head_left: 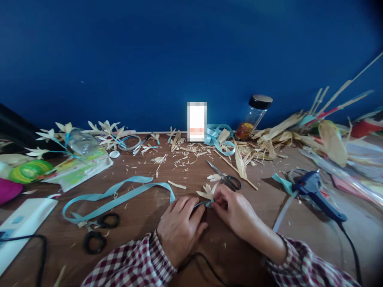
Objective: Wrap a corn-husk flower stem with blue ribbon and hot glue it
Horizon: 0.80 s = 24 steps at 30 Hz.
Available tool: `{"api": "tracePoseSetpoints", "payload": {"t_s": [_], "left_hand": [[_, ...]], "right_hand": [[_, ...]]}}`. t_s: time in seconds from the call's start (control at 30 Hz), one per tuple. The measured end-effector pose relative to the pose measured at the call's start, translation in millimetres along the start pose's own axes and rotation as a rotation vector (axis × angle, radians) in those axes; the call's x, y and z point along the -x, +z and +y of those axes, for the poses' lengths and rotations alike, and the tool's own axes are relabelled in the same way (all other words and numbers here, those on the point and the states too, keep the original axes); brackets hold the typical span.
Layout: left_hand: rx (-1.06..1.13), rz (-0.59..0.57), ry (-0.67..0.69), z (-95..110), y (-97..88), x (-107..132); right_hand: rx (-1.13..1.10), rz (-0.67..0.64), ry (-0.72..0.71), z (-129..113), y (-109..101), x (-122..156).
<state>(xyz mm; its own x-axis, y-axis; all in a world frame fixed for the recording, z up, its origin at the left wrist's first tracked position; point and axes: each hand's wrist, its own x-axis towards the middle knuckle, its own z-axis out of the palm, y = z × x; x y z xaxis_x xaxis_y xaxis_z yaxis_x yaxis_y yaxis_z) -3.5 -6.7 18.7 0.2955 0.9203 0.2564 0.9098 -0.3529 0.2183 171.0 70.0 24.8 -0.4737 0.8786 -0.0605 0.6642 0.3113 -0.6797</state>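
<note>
Low over the brown table, both my hands work close together at a small pale corn-husk flower [207, 193]. My right hand [236, 211] is closed, its thumb and fingertips pinching the flower's base. My left hand [181, 227] has its fingers closed on a light blue ribbon [104, 207], which runs from under them in a long loop to the left. A short piece of the ribbon shows between the two hands, at the flower's base. Just beyond my right hand lie scissors [231, 182] with dark handles.
A second pair of scissors [95, 238] lies at the left. On the right rests a blue glue gun [320, 195] with its cord. Husk scraps [191, 153], a tilted jar [253, 117], and finished flowers [109, 131] line the back by the blue wall [149, 59].
</note>
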Motion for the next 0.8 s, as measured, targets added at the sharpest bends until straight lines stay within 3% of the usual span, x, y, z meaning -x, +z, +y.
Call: {"api": "tracePoseSetpoints", "payload": {"t_s": [0.33,0.43,0.6,0.8], "left_hand": [[0.184,0.002,-0.116,-9.5,5.8,2.4],[0.192,-0.016,-0.140,-11.6,5.6,2.4],[0.183,-0.049,-0.144,-14.9,5.4,1.5],[0.106,-0.095,-0.135,-13.1,2.4,0.5]], "right_hand": [[0.088,-0.008,-0.067,-1.5,-9.5,4.3],[0.096,0.016,-0.202,2.2,-13.7,1.1],[0.145,-0.057,-0.493,7.0,-14.4,-8.0],[0.172,-0.006,-0.575,6.2,-11.4,-13.1]]}}
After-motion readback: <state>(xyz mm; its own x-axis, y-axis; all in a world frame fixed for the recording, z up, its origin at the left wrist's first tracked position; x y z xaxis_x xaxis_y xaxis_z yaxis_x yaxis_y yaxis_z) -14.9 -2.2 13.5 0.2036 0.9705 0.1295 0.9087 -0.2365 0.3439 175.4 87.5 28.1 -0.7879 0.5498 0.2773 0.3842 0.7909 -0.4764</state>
